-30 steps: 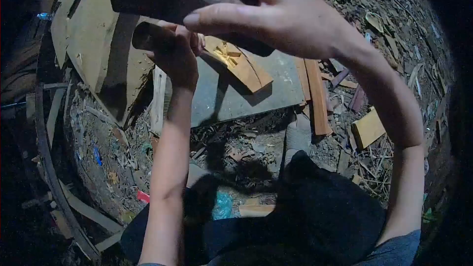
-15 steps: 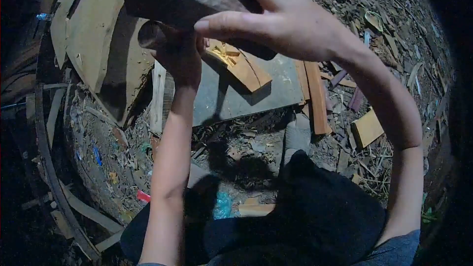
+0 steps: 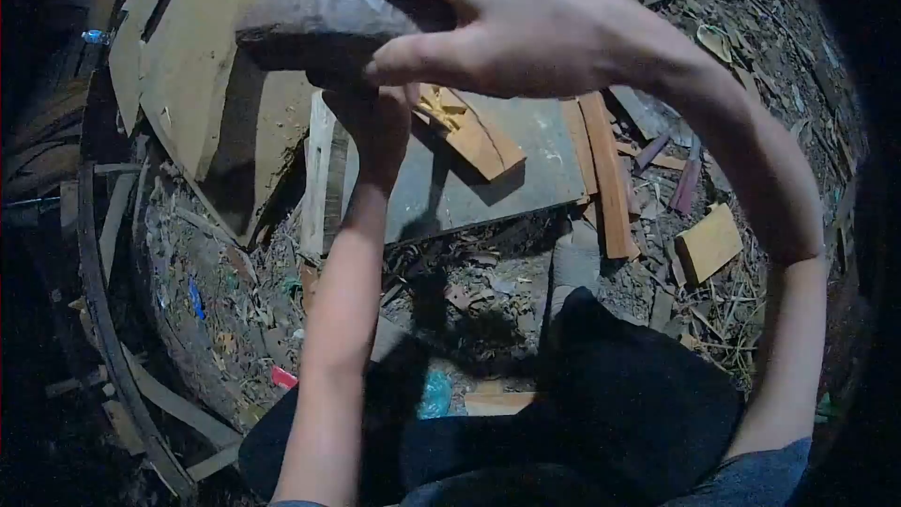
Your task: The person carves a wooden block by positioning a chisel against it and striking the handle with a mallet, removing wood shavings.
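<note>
A thick, dark wooden block (image 3: 310, 21) is raised high near the camera, and my right hand (image 3: 497, 28) grips it from above, thumb along its near side. Just under the block is my left hand (image 3: 375, 122), its fingers curled and mostly hidden in shadow. What it holds, if anything, I cannot make out. Beyond the left hand, an orange-brown piece of wood (image 3: 493, 150) with a pale, chipped carved end lies at a slant on a grey board (image 3: 450, 207).
Large tan wooden slabs (image 3: 178, 84) lean at the left. Reddish wooden strips (image 3: 605, 188) line the board's right side, with chisel-like tools (image 3: 687, 178) past them. A yellowish wood block (image 3: 710, 242) rests among scraps. A curved dark rim (image 3: 99, 300) runs along the left.
The block in my right hand has dipped slightly and turned, covering the round end visible earlier beside my left hand. The whole view has shifted a little.
</note>
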The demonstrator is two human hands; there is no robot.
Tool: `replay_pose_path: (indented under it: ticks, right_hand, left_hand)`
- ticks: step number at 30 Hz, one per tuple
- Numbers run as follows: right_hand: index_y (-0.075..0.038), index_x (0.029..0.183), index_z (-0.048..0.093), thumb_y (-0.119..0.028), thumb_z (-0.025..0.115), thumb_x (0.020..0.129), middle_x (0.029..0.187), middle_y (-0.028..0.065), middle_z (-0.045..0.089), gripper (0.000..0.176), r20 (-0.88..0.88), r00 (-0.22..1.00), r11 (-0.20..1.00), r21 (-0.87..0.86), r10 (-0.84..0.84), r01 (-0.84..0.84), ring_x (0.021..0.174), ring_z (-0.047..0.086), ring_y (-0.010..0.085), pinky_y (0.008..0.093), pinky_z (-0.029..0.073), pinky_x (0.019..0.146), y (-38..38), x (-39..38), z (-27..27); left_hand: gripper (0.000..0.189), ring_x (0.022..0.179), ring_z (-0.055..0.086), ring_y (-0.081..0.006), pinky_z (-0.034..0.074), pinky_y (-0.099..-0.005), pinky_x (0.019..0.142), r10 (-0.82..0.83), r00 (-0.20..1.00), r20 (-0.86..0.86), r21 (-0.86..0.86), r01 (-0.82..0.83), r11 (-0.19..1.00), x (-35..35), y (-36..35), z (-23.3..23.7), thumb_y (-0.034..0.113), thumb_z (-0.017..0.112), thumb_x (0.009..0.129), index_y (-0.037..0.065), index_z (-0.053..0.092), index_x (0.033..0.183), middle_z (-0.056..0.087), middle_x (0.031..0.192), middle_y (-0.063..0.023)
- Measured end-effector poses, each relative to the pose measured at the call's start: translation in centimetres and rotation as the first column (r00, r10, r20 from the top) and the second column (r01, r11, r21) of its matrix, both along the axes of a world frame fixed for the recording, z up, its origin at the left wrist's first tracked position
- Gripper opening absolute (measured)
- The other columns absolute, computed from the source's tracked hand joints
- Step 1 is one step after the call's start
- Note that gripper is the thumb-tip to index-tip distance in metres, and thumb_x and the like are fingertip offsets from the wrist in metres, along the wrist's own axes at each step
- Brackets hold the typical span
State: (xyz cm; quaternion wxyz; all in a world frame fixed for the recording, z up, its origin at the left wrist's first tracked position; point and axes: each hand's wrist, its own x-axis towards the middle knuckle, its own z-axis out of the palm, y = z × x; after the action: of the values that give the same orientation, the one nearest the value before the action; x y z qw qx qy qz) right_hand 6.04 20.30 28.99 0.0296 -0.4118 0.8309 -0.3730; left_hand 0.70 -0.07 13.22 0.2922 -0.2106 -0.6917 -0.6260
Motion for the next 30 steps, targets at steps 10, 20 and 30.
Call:
replay_pose_path:
  ticks: [10,20,30]
  right_hand:
    - [0.003,0.129,0.052,-0.035,0.060,0.083,0.108,0.0255,0.065,0.061,-0.076,0.944,0.934,-0.187,-0.322,0.304,0.096,0.067,0.0341,0.0386,0.052,0.087,-3.4,-1.6,-5.1]
    - [0.004,0.142,0.031,-0.042,0.062,0.091,0.099,0.0127,0.058,0.076,0.518,0.855,0.856,-0.423,-0.040,0.296,0.076,0.055,0.0131,0.0277,0.046,0.062,1.2,-0.9,-4.8]
    - [0.002,0.143,0.032,-0.045,0.060,0.091,0.123,0.0208,0.055,0.075,0.559,0.826,0.924,-0.273,-0.075,0.269,0.108,0.056,0.0235,0.0331,0.047,0.086,2.3,-0.5,-4.9]
  left_hand:
    - [0.029,0.095,0.056,-0.0251,0.043,-0.0447,0.088,0.244,0.956,-0.164,-0.362,-0.288,0.887,-0.3,-1.7,-1.9,0.027,0.061,0.090,0.004,0.053,0.106,0.059,0.096,-0.0107]
    - [0.024,0.043,0.040,-0.0109,0.040,-0.0302,0.045,-0.195,0.963,0.183,0.533,0.070,0.843,-2.0,-3.9,4.9,0.012,0.063,0.090,0.011,0.041,0.079,0.041,0.057,0.0006]
    - [0.023,0.043,0.041,-0.0099,0.039,-0.0275,0.042,-0.156,0.955,0.252,0.280,0.082,0.957,-0.3,-0.7,2.0,0.011,0.063,0.090,0.007,0.043,0.080,0.045,0.057,-0.0021]
